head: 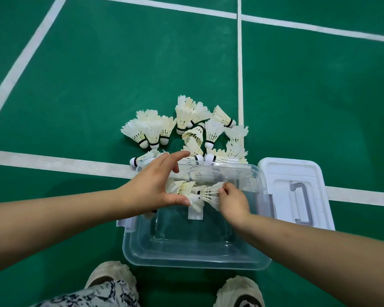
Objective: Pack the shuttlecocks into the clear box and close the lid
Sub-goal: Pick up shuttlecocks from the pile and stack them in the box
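A green court floor (pixel 98 85) fills the view, marked with white lines (pixel 53 161): one runs left to right, another (pixel 239 63) runs straight away. At the bottom edge stand two pale, chunky shoes (pixel 111 275). A black-and-white patterned trouser leg (pixel 93 295) overlaps the left one.

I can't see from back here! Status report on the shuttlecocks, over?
Right hand pinches one shuttlecock over the clear box. Left hand open beside it. Pile waits on the floor beyond. Lid off, lying to the right.

We can read no text, label, brand or number on the clear box (pixel 195 251), white lid (pixel 282 173), shuttlecocks (pixel 212 131) or court floor (pixel 120 74)
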Action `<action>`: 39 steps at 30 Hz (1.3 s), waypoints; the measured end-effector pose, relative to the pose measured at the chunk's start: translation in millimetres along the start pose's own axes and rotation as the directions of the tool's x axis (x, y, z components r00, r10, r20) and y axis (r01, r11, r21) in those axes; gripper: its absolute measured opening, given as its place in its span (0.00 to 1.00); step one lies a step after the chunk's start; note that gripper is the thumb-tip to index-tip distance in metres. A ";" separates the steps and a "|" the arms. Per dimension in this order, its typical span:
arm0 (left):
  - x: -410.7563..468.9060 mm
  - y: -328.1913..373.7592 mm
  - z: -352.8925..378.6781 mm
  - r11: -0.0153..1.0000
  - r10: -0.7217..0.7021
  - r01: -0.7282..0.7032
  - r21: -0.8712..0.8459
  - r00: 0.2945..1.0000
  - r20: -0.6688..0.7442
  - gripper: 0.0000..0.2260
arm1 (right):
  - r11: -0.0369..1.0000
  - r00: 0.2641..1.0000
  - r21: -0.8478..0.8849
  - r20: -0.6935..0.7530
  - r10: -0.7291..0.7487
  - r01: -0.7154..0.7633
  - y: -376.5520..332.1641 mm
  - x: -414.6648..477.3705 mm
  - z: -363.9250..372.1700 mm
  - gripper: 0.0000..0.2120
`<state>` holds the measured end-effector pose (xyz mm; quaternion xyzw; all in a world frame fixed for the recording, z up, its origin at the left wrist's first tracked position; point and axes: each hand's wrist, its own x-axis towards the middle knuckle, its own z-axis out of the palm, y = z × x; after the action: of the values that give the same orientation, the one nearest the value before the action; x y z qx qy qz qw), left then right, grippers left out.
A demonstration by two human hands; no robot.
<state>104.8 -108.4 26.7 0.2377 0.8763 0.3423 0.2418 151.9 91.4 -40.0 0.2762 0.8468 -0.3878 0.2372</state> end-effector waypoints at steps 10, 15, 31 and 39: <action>-2.0 2.5 0.4 0.999 -0.028 0.027 0.027 0.999 0.018 0.43 | 0.997 0.980 0.069 0.197 0.033 -0.047 -6.3 17.9 11.2 0.09; -1.2 5.5 0.1 0.998 -0.049 0.048 0.030 0.998 0.028 0.40 | 0.985 0.966 0.135 0.250 0.074 -0.111 -6.5 27.3 14.1 0.14; -2.1 13.1 2.4 0.999 -0.035 0.033 0.036 0.998 0.049 0.40 | 0.730 0.885 0.563 0.448 0.123 -0.387 -1.5 25.8 12.4 0.17; 1.0 22.8 7.1 0.999 -0.007 0.004 0.051 0.999 0.048 0.43 | 0.949 0.994 0.306 0.060 -0.095 0.072 -11.1 -7.0 -13.2 0.16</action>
<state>113.9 -89.5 38.2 0.2497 0.8792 0.3134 0.2578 147.3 93.8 -22.2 0.2588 0.7789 -0.5326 0.2068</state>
